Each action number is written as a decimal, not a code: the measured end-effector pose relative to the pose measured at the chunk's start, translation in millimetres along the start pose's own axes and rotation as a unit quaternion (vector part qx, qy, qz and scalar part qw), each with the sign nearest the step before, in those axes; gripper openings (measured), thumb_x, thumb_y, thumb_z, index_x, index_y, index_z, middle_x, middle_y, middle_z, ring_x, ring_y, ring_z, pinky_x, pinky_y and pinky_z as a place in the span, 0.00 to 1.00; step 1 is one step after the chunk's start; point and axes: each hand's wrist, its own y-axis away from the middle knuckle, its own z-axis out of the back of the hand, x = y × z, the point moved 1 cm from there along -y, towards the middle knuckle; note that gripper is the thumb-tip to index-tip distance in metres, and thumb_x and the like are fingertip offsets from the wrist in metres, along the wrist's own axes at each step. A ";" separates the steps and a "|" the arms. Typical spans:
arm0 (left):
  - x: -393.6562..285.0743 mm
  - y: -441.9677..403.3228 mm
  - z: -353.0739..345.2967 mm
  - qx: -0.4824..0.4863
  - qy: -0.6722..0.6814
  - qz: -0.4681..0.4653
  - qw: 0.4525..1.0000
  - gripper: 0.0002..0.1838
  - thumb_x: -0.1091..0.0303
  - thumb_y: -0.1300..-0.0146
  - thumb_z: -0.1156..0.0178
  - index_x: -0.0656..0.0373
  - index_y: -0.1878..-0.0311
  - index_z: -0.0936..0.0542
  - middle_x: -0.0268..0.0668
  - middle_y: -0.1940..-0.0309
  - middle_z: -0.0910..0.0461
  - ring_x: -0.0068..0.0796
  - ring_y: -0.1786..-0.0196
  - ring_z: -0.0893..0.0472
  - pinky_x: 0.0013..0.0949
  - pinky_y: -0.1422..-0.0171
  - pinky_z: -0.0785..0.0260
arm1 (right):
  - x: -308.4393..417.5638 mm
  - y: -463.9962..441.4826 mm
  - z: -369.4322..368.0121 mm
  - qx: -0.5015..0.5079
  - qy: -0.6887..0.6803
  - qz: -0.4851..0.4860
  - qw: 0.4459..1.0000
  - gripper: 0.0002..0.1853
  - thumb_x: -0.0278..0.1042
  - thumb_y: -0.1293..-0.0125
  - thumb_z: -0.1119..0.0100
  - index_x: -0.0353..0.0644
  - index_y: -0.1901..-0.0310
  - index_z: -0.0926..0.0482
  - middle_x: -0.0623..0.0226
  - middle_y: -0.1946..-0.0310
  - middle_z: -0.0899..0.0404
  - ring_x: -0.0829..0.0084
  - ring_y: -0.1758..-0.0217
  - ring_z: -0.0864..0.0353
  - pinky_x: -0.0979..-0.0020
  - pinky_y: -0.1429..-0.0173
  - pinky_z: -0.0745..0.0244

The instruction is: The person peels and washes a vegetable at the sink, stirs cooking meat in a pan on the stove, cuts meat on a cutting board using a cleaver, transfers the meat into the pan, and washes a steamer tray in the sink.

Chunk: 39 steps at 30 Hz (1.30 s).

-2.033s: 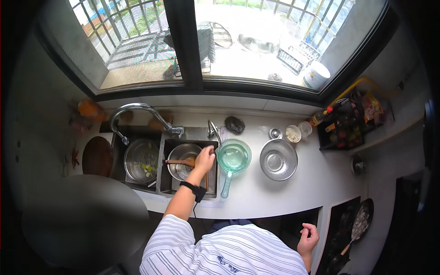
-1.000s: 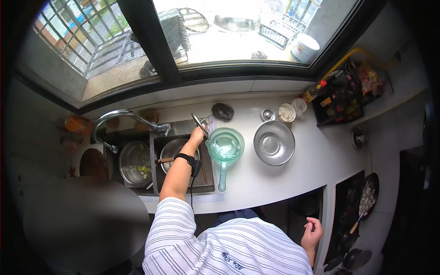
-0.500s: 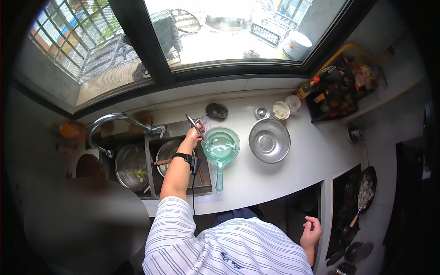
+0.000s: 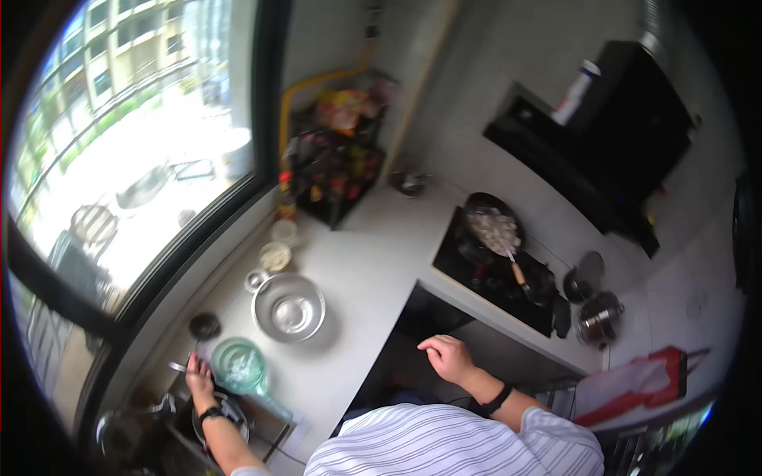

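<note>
At the lower left, my left hand (image 4: 198, 374) is closed around a slim curved metal spout (image 4: 178, 367) at the sink's corner; blur hides its exact shape. Right beside that hand a translucent green water scoop (image 4: 238, 366) stands on the counter, its handle pointing down to the right. Water seems to be in its bowl. My right hand (image 4: 447, 357) hangs in front of the counter by the dark cabinet opening, its fingers curled in with nothing visible in them. A steel bowl (image 4: 289, 308) sits behind the scoop.
A pan (image 4: 494, 224) of pale food pieces with a wooden-handled utensil rests on the stove (image 4: 508, 274). Small cups (image 4: 275, 258), a red-capped bottle (image 4: 286, 198) and a black rack (image 4: 337, 170) line the window side. A range hood (image 4: 587, 143) juts out above the stove.
My view has swung to the right, bringing the stove and hood into sight. My left hand stays at the spout beside the scoop. The right hand shows further up, fingers still curled.
</note>
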 end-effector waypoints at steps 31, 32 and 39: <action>211.9 410.8 -544.1 0.226 -0.341 -0.386 0.827 0.11 0.85 0.46 0.49 0.63 0.62 0.22 0.37 0.67 0.21 0.25 0.67 0.22 0.25 0.63 0.30 | -487.8 24.3 191.2 0.087 0.239 -0.319 0.913 0.26 0.34 0.33 0.49 0.50 0.35 0.42 0.49 0.52 0.25 0.48 0.56 0.19 0.50 0.56 0.23; 217.7 421.9 -566.4 0.250 -0.363 -0.385 0.811 0.11 0.85 0.46 0.47 0.63 0.62 0.21 0.37 0.68 0.21 0.26 0.67 0.21 0.25 0.64 0.30 | -488.4 30.8 207.7 0.095 0.243 -0.315 0.912 0.25 0.35 0.33 0.49 0.51 0.35 0.43 0.49 0.52 0.25 0.47 0.57 0.19 0.50 0.56 0.23; 262.5 425.4 -642.8 0.337 -0.497 -0.369 0.709 0.08 0.76 0.44 0.42 0.59 0.61 0.19 0.42 0.68 0.20 0.38 0.67 0.19 0.35 0.61 0.26 | -469.0 73.0 321.9 0.058 0.228 -0.276 0.932 0.25 0.34 0.37 0.44 0.51 0.39 0.35 0.52 0.56 0.21 0.47 0.57 0.20 0.52 0.55 0.24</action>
